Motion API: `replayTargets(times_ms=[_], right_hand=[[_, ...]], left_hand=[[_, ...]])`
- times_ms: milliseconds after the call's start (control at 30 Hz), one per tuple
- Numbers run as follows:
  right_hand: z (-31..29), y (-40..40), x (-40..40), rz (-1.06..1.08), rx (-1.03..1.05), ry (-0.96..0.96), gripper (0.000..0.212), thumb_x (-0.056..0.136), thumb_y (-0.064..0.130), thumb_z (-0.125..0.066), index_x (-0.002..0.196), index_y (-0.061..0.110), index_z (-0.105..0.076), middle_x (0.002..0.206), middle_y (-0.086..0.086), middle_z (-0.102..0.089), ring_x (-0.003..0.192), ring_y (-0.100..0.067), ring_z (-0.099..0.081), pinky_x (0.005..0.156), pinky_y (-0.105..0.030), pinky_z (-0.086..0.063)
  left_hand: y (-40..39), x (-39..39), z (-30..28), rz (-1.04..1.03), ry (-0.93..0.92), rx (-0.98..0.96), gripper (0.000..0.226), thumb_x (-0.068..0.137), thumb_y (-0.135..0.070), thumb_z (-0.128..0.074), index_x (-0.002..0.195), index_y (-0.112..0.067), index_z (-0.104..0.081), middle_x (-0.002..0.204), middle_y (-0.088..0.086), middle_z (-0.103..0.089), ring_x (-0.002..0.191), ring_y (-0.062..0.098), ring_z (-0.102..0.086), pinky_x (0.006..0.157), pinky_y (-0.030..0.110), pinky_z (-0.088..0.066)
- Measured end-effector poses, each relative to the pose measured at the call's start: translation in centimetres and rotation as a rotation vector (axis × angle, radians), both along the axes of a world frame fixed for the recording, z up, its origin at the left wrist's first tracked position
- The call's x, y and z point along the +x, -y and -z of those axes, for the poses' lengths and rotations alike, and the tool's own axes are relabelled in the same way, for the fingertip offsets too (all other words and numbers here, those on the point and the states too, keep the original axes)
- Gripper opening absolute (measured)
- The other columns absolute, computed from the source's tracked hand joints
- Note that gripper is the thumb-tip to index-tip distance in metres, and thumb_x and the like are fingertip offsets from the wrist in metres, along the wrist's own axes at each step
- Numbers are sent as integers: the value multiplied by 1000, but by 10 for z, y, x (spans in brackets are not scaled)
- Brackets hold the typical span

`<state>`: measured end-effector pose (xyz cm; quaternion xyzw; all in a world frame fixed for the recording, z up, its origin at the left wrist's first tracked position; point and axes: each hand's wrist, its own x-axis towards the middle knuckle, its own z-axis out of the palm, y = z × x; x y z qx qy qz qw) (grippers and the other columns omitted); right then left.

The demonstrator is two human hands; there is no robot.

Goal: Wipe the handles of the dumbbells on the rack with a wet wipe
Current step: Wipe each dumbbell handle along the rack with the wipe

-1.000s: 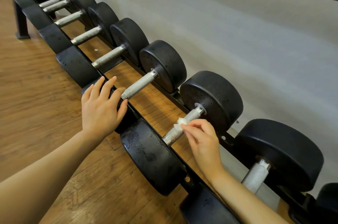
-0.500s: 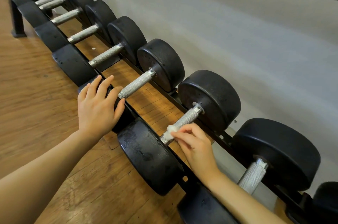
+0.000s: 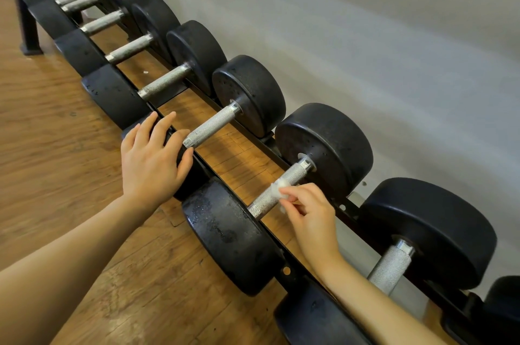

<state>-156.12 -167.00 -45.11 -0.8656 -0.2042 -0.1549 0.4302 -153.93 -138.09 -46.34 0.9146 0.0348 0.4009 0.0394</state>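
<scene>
Right hand [image 3: 312,215] pinches a small wadded white wipe [image 3: 278,189] between thumb and fingertips, pressed onto the knurled metal handle [image 3: 284,185] of the dumbbell right in front, about mid-handle. A second ago the wipe sat up near the far weight, half a second ago it was down by the near weight, now it is back toward the middle, so the hand is rubbing back and forth along this one handle; I'd judge this handle mostly covered on top, underside can't tell. Left hand [image 3: 152,158] lies flat, fingers straight and spread, on the near weight of the next dumbbell to the left, holding nothing, same spot as before, looks like a brace. That neighbour's handle [image 3: 213,126] is bare just past the fingertips. Another handle [image 3: 391,268] shows to the right, partly behind the right forearm. The rack [image 3: 284,271] runs diagonally up-left with more dumbbells, all seated, wood floor [image 3: 56,147] on the near side, grey wall [image 3: 365,49] behind. No sign which other handles are done, so progress overall unclear; likely next is finishing this stroke and shifting to an adjacent handle.
</scene>
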Motion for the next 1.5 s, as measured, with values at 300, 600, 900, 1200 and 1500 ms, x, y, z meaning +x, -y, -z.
replayTargets(times_ms=[300,600,900,1200,1500], right_hand=[[2,-3,0,14,29,-2,21,86,6,-68,104,17,-71,105,11,-50,98,-5,-54,80,-14,-49],[7,-5,-2,-72,-75,109,20,89,17,-62,106,13,-71,104,9,-51,99,-9,-54,81,-21,-51],[7,-6,-3,-184,-59,57,18,86,11,-66,104,11,-71,100,7,-55,96,-7,-57,80,-24,-53],[9,-6,-4,-189,-44,30,18,85,7,-70,103,10,-71,99,6,-57,95,-7,-58,80,-21,-53],[10,-6,-3,-158,-9,52,17,85,6,-69,102,9,-71,104,11,-51,97,-7,-56,81,-22,-53]], left_hand=[[-1,1,0,2,0,-1,42,97,-38,-43,119,-12,-67,140,15,-54,135,39,-41,105,56,-33],[-1,1,1,0,0,3,43,98,-39,-42,119,-12,-68,140,15,-54,135,39,-41,105,55,-33],[-1,1,1,-1,-7,-1,42,98,-39,-42,119,-12,-68,140,15,-54,135,39,-41,105,55,-32],[-1,1,1,2,-18,-6,44,98,-39,-41,120,-12,-67,141,15,-53,136,39,-40,106,55,-32],[-1,0,1,0,0,-1,43,98,-38,-42,119,-11,-68,141,15,-53,136,39,-40,105,55,-32]])
